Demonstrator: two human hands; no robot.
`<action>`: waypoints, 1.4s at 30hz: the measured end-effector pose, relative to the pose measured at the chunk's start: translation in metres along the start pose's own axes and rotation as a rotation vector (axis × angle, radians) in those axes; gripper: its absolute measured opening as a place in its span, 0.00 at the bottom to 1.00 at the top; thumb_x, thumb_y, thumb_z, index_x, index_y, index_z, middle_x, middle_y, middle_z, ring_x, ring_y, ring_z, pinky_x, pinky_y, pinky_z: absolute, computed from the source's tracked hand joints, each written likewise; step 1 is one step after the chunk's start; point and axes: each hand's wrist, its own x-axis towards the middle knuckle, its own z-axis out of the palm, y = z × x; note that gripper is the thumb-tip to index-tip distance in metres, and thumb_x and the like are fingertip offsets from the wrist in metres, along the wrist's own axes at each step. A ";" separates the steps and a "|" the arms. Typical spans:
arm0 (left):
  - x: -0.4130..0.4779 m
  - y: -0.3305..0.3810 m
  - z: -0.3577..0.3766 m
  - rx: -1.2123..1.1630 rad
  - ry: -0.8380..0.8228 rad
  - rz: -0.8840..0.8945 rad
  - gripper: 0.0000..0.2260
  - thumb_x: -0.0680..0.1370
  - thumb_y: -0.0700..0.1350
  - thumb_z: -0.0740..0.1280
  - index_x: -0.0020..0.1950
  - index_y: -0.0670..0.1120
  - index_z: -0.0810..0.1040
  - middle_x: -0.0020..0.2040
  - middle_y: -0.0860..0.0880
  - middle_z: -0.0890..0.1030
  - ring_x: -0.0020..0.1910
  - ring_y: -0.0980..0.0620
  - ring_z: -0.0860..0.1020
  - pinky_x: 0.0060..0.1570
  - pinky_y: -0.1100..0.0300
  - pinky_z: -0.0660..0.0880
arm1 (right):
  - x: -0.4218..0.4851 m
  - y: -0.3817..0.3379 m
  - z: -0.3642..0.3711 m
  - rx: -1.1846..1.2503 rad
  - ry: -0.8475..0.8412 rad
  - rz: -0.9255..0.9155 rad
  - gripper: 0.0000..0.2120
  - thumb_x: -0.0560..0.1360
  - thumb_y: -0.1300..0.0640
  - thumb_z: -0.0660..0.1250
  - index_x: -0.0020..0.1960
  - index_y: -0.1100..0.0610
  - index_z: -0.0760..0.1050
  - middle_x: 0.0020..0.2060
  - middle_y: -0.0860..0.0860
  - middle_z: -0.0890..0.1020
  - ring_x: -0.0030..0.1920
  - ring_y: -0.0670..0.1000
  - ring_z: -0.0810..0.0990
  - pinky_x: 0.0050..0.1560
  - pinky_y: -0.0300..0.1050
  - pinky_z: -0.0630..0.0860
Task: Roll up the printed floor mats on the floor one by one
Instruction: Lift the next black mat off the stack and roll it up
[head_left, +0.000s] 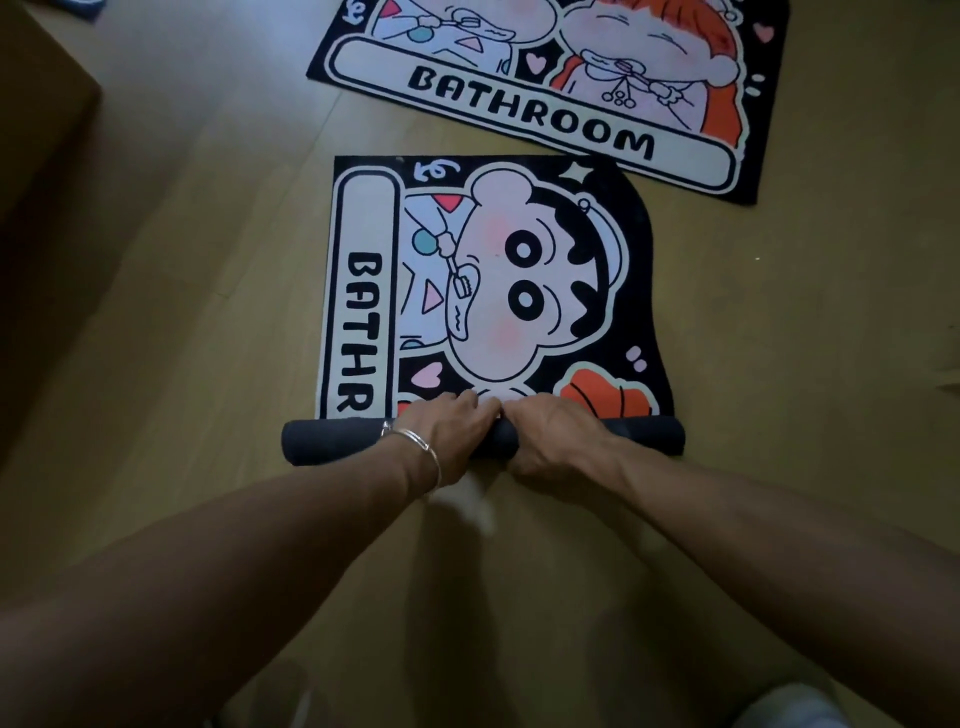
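Mat (483, 280) on floor (208, 312), partly rolled — dark roll (332, 439) lies left-right at near end, flat part stretching away: black ground, cartoon face, sideways "BATHR". Left hand (447, 431) and right hand (550, 436) side by side, fingers curled over roll's middle. Second mat (545, 104) flat beyond, askew.

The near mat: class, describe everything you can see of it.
The near mat is black, fabric-looking, printed with a cartoon face, a heart and a white band reading BATHR. Its near end is wound into a dark plain-backed roll; the rest lies flat on the wooden floor. The left hand and right hand grip the roll side by side at its middle.
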 end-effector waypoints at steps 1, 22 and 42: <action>-0.001 0.001 0.001 0.000 0.022 -0.004 0.21 0.74 0.42 0.68 0.63 0.47 0.64 0.56 0.46 0.73 0.52 0.46 0.76 0.49 0.53 0.76 | 0.001 0.001 -0.002 0.013 0.004 -0.007 0.12 0.71 0.58 0.69 0.49 0.50 0.67 0.44 0.50 0.76 0.44 0.52 0.77 0.42 0.45 0.75; 0.018 -0.008 -0.015 0.060 0.011 0.079 0.22 0.75 0.46 0.68 0.67 0.49 0.64 0.57 0.47 0.77 0.53 0.46 0.78 0.50 0.56 0.72 | 0.005 0.002 -0.002 -0.036 0.181 0.020 0.19 0.71 0.55 0.69 0.59 0.53 0.68 0.53 0.52 0.76 0.53 0.53 0.76 0.54 0.50 0.75; 0.030 -0.022 -0.020 -0.069 -0.027 0.105 0.20 0.74 0.48 0.69 0.63 0.48 0.67 0.54 0.47 0.77 0.50 0.47 0.77 0.53 0.53 0.76 | 0.015 0.007 -0.006 -0.200 0.264 -0.057 0.18 0.71 0.53 0.67 0.58 0.51 0.65 0.51 0.51 0.71 0.51 0.52 0.70 0.55 0.49 0.66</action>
